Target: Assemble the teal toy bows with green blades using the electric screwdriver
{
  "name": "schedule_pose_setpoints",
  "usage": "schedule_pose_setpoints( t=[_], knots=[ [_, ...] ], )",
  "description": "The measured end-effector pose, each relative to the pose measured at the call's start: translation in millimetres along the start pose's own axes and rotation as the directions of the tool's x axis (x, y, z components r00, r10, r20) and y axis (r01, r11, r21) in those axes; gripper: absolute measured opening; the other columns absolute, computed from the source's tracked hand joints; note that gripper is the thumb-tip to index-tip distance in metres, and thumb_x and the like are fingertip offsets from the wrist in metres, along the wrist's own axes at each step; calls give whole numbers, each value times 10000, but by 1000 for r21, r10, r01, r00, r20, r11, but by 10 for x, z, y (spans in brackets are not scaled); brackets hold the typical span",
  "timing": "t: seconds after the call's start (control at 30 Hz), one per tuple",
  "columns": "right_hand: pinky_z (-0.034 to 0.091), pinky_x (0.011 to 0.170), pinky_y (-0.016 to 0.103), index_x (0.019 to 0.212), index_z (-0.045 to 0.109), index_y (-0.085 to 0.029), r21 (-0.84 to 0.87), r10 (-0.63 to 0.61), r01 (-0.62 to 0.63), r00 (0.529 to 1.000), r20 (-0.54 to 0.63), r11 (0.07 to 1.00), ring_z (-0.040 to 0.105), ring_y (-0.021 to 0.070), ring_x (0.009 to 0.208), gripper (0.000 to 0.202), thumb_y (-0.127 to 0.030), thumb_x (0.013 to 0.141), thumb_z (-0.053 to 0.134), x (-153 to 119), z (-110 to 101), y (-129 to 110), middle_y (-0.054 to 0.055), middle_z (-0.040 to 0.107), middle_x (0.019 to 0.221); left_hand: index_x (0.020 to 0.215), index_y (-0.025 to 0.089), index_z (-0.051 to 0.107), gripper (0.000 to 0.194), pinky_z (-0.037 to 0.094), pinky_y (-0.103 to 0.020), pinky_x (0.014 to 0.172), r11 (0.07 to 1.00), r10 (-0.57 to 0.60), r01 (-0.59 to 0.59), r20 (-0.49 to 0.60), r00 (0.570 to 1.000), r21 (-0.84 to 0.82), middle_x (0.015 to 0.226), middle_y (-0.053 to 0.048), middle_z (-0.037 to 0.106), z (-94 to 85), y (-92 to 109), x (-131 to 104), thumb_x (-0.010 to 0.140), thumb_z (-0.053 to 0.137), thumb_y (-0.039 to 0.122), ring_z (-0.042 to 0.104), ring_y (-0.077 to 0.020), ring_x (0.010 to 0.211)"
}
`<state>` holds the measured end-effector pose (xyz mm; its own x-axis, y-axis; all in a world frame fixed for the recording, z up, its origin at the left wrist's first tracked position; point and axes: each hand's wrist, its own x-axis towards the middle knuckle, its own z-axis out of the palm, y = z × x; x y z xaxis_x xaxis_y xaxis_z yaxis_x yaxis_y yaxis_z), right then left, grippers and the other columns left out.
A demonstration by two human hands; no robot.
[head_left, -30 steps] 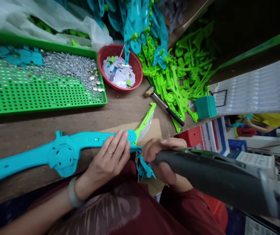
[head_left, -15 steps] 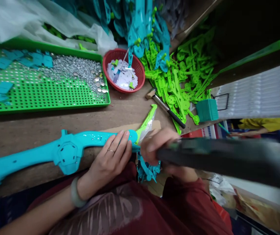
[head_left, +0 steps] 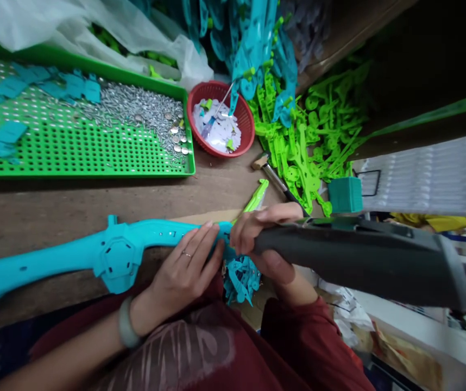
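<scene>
A long turquoise plastic part (head_left: 119, 255) with a flat angular hub lies across the bench. My left hand (head_left: 188, 260), with a ring and a bracelet, holds it near its right end, fingers laid over the top. The left thumb is mostly hidden. My right hand (head_left: 265, 233) is wrapped around the front of a thick dark grey power screwdriver (head_left: 359, 260), which lies nearly level and points at that same end. Right fingers cover its tip, so contact cannot be made out. Just beyond them, a light green plastic piece (head_left: 257, 195) sticks up from the turquoise end.
A green perforated tray (head_left: 135, 160) carries screws, metal discs and turquoise pieces. Beside it stands a red basket (head_left: 249, 127) of white pieces. A hammer (head_left: 274, 176) lies by piled light green parts (head_left: 294, 157). Turquoise parts (head_left: 241, 277) sit below the bench edge.
The view has shifted a little. The power screwdriver's rear has swung slightly and shows less blur. My right fingers now cover more of the turquoise end and green piece; my left hand keeps its hold.
</scene>
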<state>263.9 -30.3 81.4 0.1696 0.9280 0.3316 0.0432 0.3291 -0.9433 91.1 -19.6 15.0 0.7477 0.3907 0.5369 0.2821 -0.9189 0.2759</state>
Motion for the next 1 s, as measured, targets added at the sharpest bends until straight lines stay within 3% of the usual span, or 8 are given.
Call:
schedule_pose_setpoints(
  t=[0.1, 0.27, 0.43, 0.63, 0.77, 0.87, 0.93, 1.0],
  knots=[
    [513, 452, 271, 1159, 524, -324, 48, -46, 45, 999, 12, 998, 543, 131, 470, 301, -400, 884, 622, -13, -40, -15, -88, 494, 569, 1283, 7, 623, 337, 528, -489, 1080, 1000, -6, 6, 6, 1000, -8, 1383, -285, 610, 7, 14, -10, 995, 453, 54, 573, -382, 1334],
    [542, 530, 302, 1136, 580, -280, 21, -24, 22, 998, 63, 1000, 575, 139, 506, 307, -387, 866, 680, -31, -41, -70, -65, 548, 590, 1302, -8, 608, 351, 517, -490, 1096, 999, -20, 20, 0, 1000, -27, 1380, -291, 611, 7, 32, -13, 1000, 446, 70, 541, -387, 1363],
    [526, 522, 248, 1095, 630, -225, 93, 26, -40, 988, 152, 995, 559, 110, 486, 323, -434, 861, 706, 69, -44, -23, -68, 567, 567, 1292, -1, 604, 343, 551, -489, 1056, 999, -18, 18, -6, 1000, -37, 1346, -284, 636, -6, 19, -1, 994, 448, 63, 563, -388, 1340],
    [498, 459, 177, 1027, 636, -216, 175, -79, 17, 932, 354, 984, 542, 65, 406, 360, -556, 911, 612, 203, -104, 198, -105, 524, 500, 1234, 1, 629, 307, 571, -495, 1022, 999, -25, 24, -13, 1000, -49, 1330, -284, 645, -12, 29, 30, 979, 465, 50, 611, -384, 1289],
    [466, 423, 131, 1191, 532, -279, 173, -147, 76, 882, 448, 982, 503, 39, 342, 372, -498, 908, 633, 332, -185, 31, -164, 516, 487, 1214, 12, 636, 317, 576, -473, 1003, 997, -62, 62, 0, 998, -56, 1321, -259, 660, -30, 40, 66, 967, 438, 28, 649, -355, 1242],
    [514, 456, 168, 1209, 490, -313, 171, -157, 98, 912, 378, 980, 562, 68, 395, 394, -505, 901, 645, 403, -167, -262, -156, 533, 514, 1164, 80, 640, 228, 577, -457, 994, 943, -190, 177, -17, 982, -281, 1290, -208, 684, -140, -3, 131, 988, 543, 188, 668, -310, 1204],
    [541, 461, 199, 1202, 506, -296, 228, -165, 92, 932, 324, 969, 580, 91, 429, 381, -493, 906, 643, 402, -81, -401, -125, 544, 550, 1200, 126, 612, 319, 564, -428, 1008, 814, -357, 293, -34, 933, -501, 1290, -171, 680, -270, -46, 192, 962, 636, 336, 654, -270, 1212],
    [559, 460, 217, 1205, 520, -277, 323, -181, 79, 937, 299, 943, 569, 98, 432, 343, -464, 931, 606, 371, 50, -449, -108, 532, 561, 1220, 151, 599, 368, 557, -376, 992, 697, -435, 308, -41, 900, -647, 1240, -133, 696, -412, -76, 255, 941, 676, 380, 659, -228, 1178]
  ],
)
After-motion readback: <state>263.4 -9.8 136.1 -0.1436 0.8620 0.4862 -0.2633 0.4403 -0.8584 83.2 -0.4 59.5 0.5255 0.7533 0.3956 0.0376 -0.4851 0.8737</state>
